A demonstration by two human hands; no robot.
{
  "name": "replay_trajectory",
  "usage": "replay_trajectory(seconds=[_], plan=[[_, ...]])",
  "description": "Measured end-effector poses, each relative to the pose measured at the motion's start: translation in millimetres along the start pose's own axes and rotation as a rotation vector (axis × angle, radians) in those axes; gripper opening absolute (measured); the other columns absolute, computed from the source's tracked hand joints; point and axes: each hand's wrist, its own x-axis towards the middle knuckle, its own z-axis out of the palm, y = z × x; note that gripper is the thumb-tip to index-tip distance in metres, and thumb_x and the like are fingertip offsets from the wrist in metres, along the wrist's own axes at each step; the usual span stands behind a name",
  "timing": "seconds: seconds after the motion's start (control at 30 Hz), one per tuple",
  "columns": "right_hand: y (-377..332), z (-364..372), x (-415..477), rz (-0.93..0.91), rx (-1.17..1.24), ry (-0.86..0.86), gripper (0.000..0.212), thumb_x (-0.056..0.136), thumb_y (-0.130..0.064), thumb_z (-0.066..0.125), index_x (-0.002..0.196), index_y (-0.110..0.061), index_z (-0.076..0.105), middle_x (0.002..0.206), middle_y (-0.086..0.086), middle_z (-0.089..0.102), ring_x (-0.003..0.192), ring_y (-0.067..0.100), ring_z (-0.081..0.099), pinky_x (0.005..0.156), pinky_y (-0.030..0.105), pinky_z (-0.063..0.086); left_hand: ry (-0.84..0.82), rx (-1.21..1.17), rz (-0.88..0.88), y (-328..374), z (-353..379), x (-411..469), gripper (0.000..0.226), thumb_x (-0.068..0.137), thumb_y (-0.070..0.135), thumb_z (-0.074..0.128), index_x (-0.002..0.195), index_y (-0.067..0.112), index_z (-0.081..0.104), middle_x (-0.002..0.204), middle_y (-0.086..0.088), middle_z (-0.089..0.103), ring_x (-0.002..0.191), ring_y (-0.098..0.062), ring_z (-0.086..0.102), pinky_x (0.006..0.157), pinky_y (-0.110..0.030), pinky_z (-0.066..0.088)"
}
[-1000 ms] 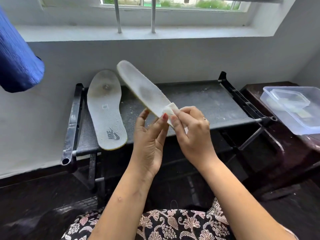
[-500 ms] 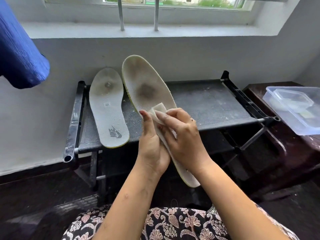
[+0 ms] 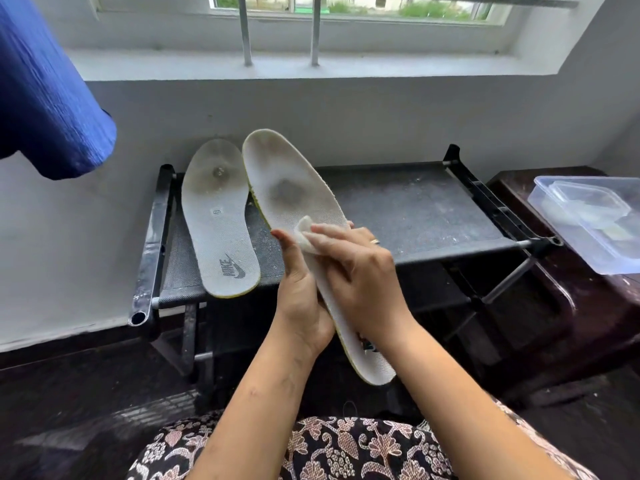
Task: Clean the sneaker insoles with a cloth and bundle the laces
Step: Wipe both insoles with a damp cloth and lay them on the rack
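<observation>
Insole (image 3: pixel 287 188): in front of me, toe pointing away-left, heel toward me. My left hand (image 3: pixel 301 299): grips it from beneath. My right hand (image 3: pixel 360 271): palm down, holds cloth (image 3: pixel 306 233) against its top. Second insole (image 3: pixel 218 216): flat on rack (image 3: pixel 415 209).

Single view, head-worn wide-angle. I read it facing forward and down, close over left hand (image 3: pixel 302 303) and right hand (image 3: pixel 362 271); rack (image 3: pixel 415 209) spans mid-frame, far edge against the wall (image 3: pixel 381 116) under the window (image 3: pixel 381 5).

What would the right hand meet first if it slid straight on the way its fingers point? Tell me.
Probably the thumb of the left hand, at the held insole's edge just beyond the cloth; depth there is hard to judge.
</observation>
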Motion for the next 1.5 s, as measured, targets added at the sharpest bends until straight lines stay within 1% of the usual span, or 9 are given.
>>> replay_trajectory(seconds=[0.07,0.17,0.33,0.6,0.83,1.03,1.2,1.33,1.5], plan=[[-7,1,-4,-0.055,0.042,-0.039,0.027,0.086,-0.019,0.055,0.105,-0.016,0.073,0.111,-0.001,0.070,0.097,0.011,0.060,0.091,0.031,0.045,0.015,0.019,0.000,2,-3,1,0.105,0.073,0.077,0.022,0.139,-0.004,0.035,0.114,-0.017,0.060,0.107,-0.021,0.063,0.096,-0.031,0.049],[1,-5,-1,-0.067,-0.065,-0.032,0.031,0.086,-0.028,0.048,0.104,-0.022,0.073,0.111,-0.007,0.070,0.095,0.008,0.060,0.090,0.040,0.042,-0.009,-0.003,-0.045,3,-1,-1,0.115,0.067,0.085,0.025,0.143,-0.001,0.031,0.137,-0.023,0.049,0.125,-0.028,0.051,0.106,-0.037,0.040],[23,-17,9,0.067,-0.197,0.136,0.031,0.082,-0.010,0.055,0.105,-0.019,0.073,0.111,-0.002,0.071,0.093,0.014,0.064,0.084,0.050,0.049,-0.029,-0.017,-0.128,-6,1,-1,0.095,0.079,0.078,0.006,0.137,0.017,0.048,0.129,-0.011,0.061,0.118,-0.023,0.059,0.096,-0.036,0.050],[-8,-3,-9,-0.048,0.112,-0.100,0.024,0.083,-0.029,0.056,0.093,-0.020,0.076,0.102,-0.007,0.073,0.093,0.006,0.066,0.086,0.029,0.044,0.056,-0.083,-0.100,13,-12,7,0.116,0.069,0.088,0.006,0.136,0.001,0.045,0.116,-0.021,0.060,0.098,-0.028,0.066,0.082,-0.036,0.056],[25,-17,0,0.014,-0.149,-0.062,0.030,0.082,-0.022,0.048,0.098,-0.026,0.074,0.106,-0.010,0.072,0.090,0.013,0.066,0.079,0.051,0.048,0.107,-0.079,-0.051,15,-10,6,0.106,0.078,0.081,0.009,0.134,-0.001,0.045,0.119,-0.020,0.058,0.111,-0.030,0.059,0.098,-0.042,0.048],[2,-12,-7,0.010,0.003,-0.111,0.033,0.081,-0.025,0.047,0.097,-0.018,0.075,0.105,-0.006,0.073,0.090,0.018,0.067,0.084,0.036,0.050,0.153,-0.098,-0.090,15,-8,9,0.101,0.076,0.083,0.016,0.131,0.005,0.050,0.111,-0.016,0.063,0.097,-0.026,0.066,0.084,-0.038,0.057],[0,-20,-14,0.021,0.052,-0.199,0.025,0.079,-0.021,0.055,0.093,-0.024,0.075,0.101,-0.015,0.072,0.088,0.002,0.064,0.083,0.026,0.046,0.197,-0.121,-0.077,20,-8,11,0.101,0.075,0.084,0.014,0.129,0.009,0.053,0.107,-0.014,0.065,0.088,-0.025,0.068,0.087,-0.039,0.053],[15,-34,-8,0.158,0.033,-0.149,0.027,0.079,0.004,0.065,0.091,-0.018,0.076,0.095,-0.016,0.068,0.095,0.002,0.061,0.084,0.013,0.046,0.221,-0.115,-0.030,20,-7,12,0.102,0.078,0.081,0.012,0.132,0.004,0.050,0.113,-0.015,0.062,0.105,-0.029,0.059,0.098,-0.044,0.047],[7,-28,-6,0.261,0.154,-0.138,0.027,0.083,0.005,0.064,0.094,-0.016,0.076,0.096,-0.011,0.068,0.095,-0.001,0.061,0.078,0.009,0.047,0.187,-0.194,-0.028,25,-8,5,0.092,0.079,0.079,0.026,0.127,0.007,0.055,0.126,-0.010,0.062,0.115,-0.022,0.060,0.097,-0.039,0.049]])
